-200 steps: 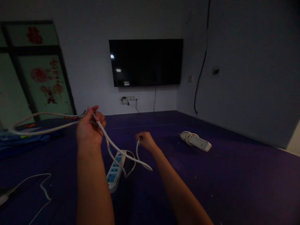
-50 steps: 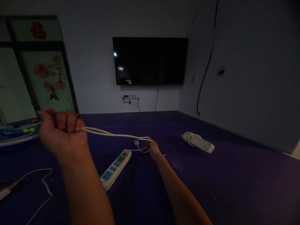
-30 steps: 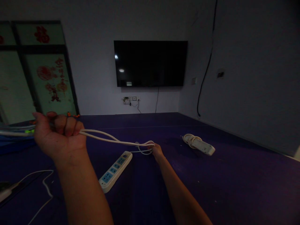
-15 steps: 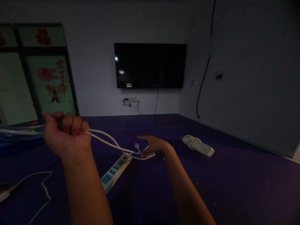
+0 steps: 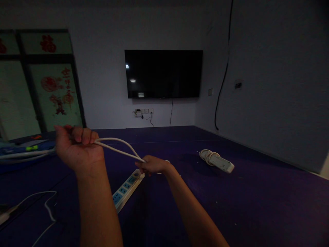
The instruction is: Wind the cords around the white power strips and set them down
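Note:
My left hand (image 5: 79, 145) is raised at the left, its fingers curled around a doubled white power cord (image 5: 117, 151). Two strands of the cord run from it to my right hand (image 5: 152, 164), which pinches them together near the middle. Below my right hand, a white power strip (image 5: 128, 188) with blue socket faces lies slantwise on the purple surface (image 5: 180, 199). A small bit of white shows behind my right wrist; the cord's plug is hidden.
A second power strip (image 5: 222, 163), wrapped in its own cord, lies at the right. A thin white cable (image 5: 48, 206) runs along the lower left. Blue items (image 5: 23, 152) sit at the far left. A television (image 5: 164, 73) hangs on the back wall.
My right hand has moved left and closed on the cord strands; before, it was spread open near the plug end. My left hand has shifted slightly right, still holding the cord.

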